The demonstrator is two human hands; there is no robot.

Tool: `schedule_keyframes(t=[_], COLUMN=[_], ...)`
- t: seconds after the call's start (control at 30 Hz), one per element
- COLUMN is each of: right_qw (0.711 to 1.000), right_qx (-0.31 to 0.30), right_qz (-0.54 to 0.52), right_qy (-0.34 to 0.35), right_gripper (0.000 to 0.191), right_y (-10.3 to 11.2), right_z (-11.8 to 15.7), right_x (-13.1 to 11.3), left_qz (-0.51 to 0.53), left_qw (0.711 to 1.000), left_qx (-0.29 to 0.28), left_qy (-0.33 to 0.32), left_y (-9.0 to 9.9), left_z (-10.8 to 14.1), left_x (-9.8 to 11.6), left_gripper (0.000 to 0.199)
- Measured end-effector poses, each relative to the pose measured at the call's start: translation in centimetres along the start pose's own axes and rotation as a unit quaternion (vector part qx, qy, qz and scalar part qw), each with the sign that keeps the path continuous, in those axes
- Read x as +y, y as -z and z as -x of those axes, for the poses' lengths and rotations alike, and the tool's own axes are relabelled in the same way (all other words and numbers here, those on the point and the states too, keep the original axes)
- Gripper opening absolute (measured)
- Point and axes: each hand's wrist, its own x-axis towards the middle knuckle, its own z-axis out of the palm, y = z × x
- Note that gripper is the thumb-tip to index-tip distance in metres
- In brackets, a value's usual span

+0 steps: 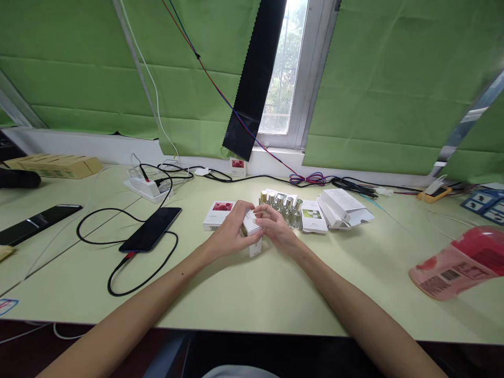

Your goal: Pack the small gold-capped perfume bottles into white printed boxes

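Note:
A small white box [251,222] is between my hands over the middle of the table. My left hand [233,231] is wrapped round its left side. The fingers of my right hand [274,226] pinch its right side. Below it a white flap or second small box [255,249] shows, partly hidden by my fingers. Just beyond stand several small glass bottles [289,210] with silver and gold caps. Left of my left hand lies a white box with a red flower picture [220,208]. A white box with a green picture [314,217] lies right of the bottles.
An opened white carton [340,208] lies at the right. A phone [151,229] with a black cable and a power strip [145,188] are on the left. A pink cup [459,265] stands at the far right. Cables [255,177] run along the wall.

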Motion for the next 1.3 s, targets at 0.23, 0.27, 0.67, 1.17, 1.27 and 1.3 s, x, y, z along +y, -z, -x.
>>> schedule_keyframes(t=[0.23, 0.27, 0.67, 1.17, 1.27, 1.3], right_qw=[1.000, 1.000, 1.000, 0.999, 0.999, 0.999], right_qx=[0.005, 0.005, 0.001, 0.021, 0.023, 0.024], right_qz=[0.004, 0.005, 0.009, 0.031, 0.034, 0.036], right_qy=[-0.007, -0.007, -0.005, -0.013, -0.014, -0.014], right_gripper=[0.040, 0.040, 0.035, 0.034, 0.034, 0.034], right_y=[-0.03, -0.02, 0.35, -0.06, -0.12, -0.12], right_z=[0.00, 0.01, -0.23, -0.13, -0.10, -0.10], right_x=[-0.01, 0.00, 0.35, 0.04, 0.02, 0.02], left_qz=[-0.002, -0.002, -0.012, -0.015, -0.016, -0.016], left_qw=[1.000, 1.000, 1.000, 1.000, 1.000, 1.000], left_qx=[-0.004, -0.004, -0.015, -0.022, -0.023, -0.023], left_qy=[-0.003, -0.004, -0.003, 0.000, -0.001, -0.003], left_y=[-0.01, -0.01, -0.01, 0.18, 0.19, 0.18], left_z=[-0.04, -0.06, -0.11, -0.20, -0.19, -0.18], left_x=[-0.15, -0.15, -0.14, 0.01, 0.03, 0.03], left_gripper=[0.037, 0.037, 0.035, 0.032, 0.032, 0.031])
